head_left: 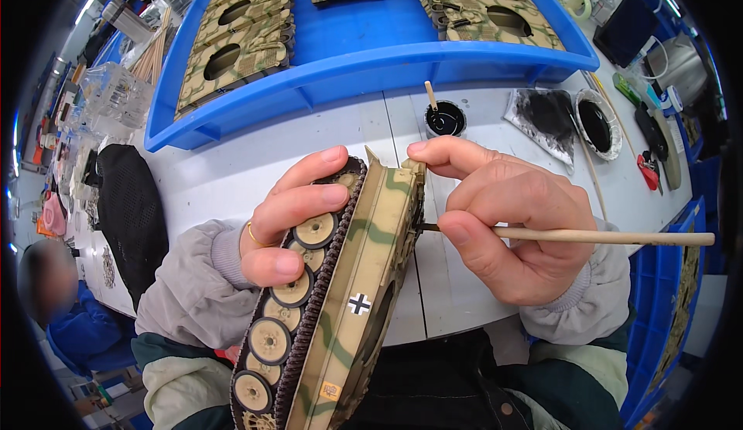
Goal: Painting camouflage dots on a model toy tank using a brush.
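A model tank (352,275) in tan and green camouflage is tipped on its side in front of me, its tracks and tan road wheels facing left. My left hand (282,217) is closed round its far end, fingers over the track and wheels. In my right hand (526,221) is a thin paintbrush (611,236) with a pale wooden handle, pinched between thumb and fingers. The brush tip meets the tank's right side, where the exact contact spot is dark and partly hidden. My right index finger rests against the tank's far end.
Beyond the tank, a blue tray (371,70) holds several camouflaged tank hulls. A pot of black paint (445,119) with a stick, a black-stained sheet (542,116) and a dish of black paint (596,126) stand right of centre. Black mesh fabric (130,205) lies left; a person (85,325) sits beyond.
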A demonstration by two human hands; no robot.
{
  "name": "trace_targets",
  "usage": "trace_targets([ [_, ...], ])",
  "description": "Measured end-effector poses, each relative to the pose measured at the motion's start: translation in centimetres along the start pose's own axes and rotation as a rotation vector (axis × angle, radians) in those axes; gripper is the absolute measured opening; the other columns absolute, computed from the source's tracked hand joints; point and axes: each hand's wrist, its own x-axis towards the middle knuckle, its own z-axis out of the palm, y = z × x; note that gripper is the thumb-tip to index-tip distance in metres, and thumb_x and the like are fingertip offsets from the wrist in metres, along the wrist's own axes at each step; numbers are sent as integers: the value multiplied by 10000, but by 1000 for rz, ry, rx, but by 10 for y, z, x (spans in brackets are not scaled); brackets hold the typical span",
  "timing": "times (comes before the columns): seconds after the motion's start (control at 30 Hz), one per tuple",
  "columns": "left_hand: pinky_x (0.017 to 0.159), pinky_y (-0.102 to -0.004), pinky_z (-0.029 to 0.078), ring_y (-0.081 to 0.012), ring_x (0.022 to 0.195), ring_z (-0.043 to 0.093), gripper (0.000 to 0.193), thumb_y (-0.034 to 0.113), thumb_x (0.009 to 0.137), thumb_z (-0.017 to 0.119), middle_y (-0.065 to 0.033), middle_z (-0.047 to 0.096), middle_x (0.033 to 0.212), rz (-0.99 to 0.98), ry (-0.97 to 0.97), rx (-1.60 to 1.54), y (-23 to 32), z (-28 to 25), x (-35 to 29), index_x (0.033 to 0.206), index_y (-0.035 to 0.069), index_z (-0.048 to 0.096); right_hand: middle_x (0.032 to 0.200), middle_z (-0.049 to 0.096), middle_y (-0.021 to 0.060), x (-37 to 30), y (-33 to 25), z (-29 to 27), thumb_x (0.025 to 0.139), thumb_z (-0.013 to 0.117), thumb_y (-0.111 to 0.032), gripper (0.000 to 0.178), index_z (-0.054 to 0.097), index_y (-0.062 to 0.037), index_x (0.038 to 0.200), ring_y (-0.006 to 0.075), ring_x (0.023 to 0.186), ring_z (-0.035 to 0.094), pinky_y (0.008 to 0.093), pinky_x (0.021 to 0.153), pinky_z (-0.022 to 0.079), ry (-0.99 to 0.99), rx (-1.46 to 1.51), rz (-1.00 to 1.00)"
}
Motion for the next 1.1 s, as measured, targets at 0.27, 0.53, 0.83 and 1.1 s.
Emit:
trace_targets([
  [0.27, 1040, -623, 273, -556, 1299, 244, 409, 161, 917, 530, -351, 366, 1315, -17, 28, -69, 0, 2, 4, 1296, 194, 380, 686, 568, 69, 1, -3, 0, 874, 561, 41, 63, 522, -8, 868, 141, 631, 560, 575, 930, 442, 18, 38, 39],
  [0.53, 1097, -584, 222, -506, 1342, 209, 474, 149, 900, 564, -337, 357, 1328, -207, 115, -112, 15, 8, 17, 1318, 185, 343, 703, 564, 56, 0, -7, -1, 917, 533, -23, 57, 479, -35, 905, 119, 669, 552, 585, 983, 392, 64, 100, 98],
  [0.83, 1105, -576, 216, -494, 1356, 189, 457, 168, 913, 542, -343, 332, 1352, -225, 106, -157, 18, 6, 14, 1323, 188, 342, 715, 591, 78, 1, -6, 1, 897, 546, 24, 78, 491, -26, 924, 137, 684, 575, 567, 996, 387, 20, 102, 26],
  [1.1, 1103, -566, 239, -488, 1358, 189, 468, 183, 916, 544, -332, 336, 1352, -196, 107, -135, 14, 6, 15, 1335, 202, 336, 730, 596, 82, 0, -4, 1, 878, 561, 49, 80, 516, -14, 902, 146, 677, 579, 574, 982, 397, 31, 89, -14],
])
